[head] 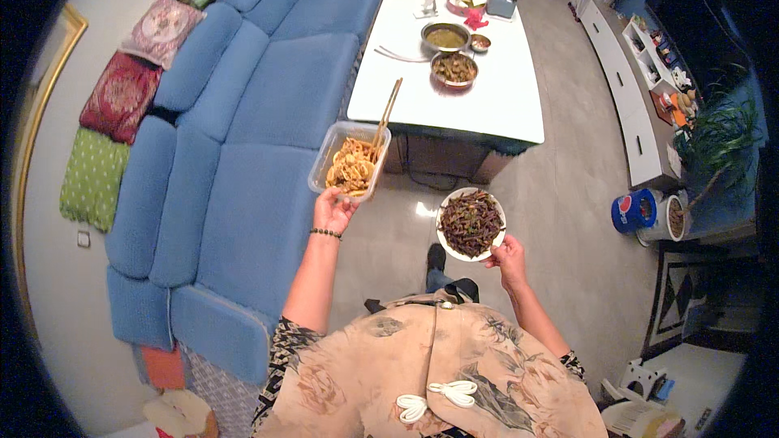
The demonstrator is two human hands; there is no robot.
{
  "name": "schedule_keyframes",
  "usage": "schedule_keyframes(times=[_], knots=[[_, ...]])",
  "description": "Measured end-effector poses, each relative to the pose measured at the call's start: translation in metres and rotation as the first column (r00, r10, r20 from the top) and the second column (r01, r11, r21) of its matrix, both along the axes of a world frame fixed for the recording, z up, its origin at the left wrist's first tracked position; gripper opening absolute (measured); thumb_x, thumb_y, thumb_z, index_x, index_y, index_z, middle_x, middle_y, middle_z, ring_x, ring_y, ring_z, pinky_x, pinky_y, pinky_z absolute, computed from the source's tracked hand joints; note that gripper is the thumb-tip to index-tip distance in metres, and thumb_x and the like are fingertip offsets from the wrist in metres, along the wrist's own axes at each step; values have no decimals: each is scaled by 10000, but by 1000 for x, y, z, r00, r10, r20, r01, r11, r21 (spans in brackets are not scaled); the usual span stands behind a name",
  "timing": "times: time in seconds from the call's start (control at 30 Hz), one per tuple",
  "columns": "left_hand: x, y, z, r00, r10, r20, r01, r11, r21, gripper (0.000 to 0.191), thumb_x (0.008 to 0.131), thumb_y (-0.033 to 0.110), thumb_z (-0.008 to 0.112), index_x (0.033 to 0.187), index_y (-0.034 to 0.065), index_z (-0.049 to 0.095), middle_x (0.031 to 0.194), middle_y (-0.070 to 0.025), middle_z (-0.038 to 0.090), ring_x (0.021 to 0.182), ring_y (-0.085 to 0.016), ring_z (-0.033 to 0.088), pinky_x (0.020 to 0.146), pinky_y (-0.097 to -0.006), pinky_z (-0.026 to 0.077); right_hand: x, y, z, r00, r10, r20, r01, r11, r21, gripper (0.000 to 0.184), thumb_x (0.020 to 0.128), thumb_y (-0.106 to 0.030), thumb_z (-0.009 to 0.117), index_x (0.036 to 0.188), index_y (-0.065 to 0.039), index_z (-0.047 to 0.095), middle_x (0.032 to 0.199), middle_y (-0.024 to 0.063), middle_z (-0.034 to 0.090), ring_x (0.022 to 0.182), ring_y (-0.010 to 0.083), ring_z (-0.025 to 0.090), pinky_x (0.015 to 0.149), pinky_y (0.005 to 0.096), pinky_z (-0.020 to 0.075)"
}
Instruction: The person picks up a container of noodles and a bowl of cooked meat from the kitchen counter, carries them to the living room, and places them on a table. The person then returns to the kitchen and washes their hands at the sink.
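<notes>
My left hand [334,213] grips the near edge of a clear plastic food container [317,165]. Inside it lies sliced, sauced food [351,169], and a pair of wooden chopsticks [389,111] leans out over the far right side. On the right, my right hand [509,258] holds a white plate [442,242] by its lower right rim, thumb on top. Dark purplish strips of cooked food [471,222] are heaped on that plate. Both dishes are held in the air, short of the table's near edge.
Ahead stands a white table [395,30] bearing a steel bowl of food [454,70], a steel basin of soup [446,38], a small bowl [480,43] and a grey caddy [501,3]. A blue sofa [268,207] runs along the left. A blue bucket [633,212] stands right.
</notes>
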State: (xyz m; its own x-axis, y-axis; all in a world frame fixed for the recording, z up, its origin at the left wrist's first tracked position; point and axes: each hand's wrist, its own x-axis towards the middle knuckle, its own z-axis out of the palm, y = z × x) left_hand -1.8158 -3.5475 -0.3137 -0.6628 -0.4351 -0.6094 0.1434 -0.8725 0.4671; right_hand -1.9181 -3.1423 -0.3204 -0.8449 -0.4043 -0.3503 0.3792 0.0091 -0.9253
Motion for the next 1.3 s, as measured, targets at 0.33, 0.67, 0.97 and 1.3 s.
schedule_keyframes(times=[0.33,0.67,0.97,1.3], knots=[[-128,-68,-26,995,34,99,-43,995,90,187,721,92,612,874,23,532,821,-99,595,587,-188,554,712,-406,538,-137,-103,-15,989,126,77,-130,990,54,227,838,-34,529,1059,6,497,809,92,636,599,155,638,483,242,514],[-312,-184,-74,969,-133,207,108,986,128,214,753,80,594,945,75,499,853,-116,557,624,-217,528,730,-459,534,-228,-245,-76,983,51,175,-69,993,99,229,855,-18,502,1080,6,466,791,104,638,600,165,648,474,245,508],[-433,-232,-95,937,-255,238,212,958,191,204,780,60,549,972,46,483,858,-135,506,665,-237,492,852,-441,488,-304,-339,-119,966,-101,237,61,983,171,242,836,12,489,1076,22,466,767,129,628,581,173,640,469,260,517],[-477,-182,-70,979,-203,-13,200,950,241,215,887,120,562,1012,-8,443,1145,-243,520,1115,-379,529,965,-484,446,-355,-355,-94,957,-100,271,92,995,42,383,926,-104,440,1296,-7,426,1006,112,621,750,154,642,566,252,540]])
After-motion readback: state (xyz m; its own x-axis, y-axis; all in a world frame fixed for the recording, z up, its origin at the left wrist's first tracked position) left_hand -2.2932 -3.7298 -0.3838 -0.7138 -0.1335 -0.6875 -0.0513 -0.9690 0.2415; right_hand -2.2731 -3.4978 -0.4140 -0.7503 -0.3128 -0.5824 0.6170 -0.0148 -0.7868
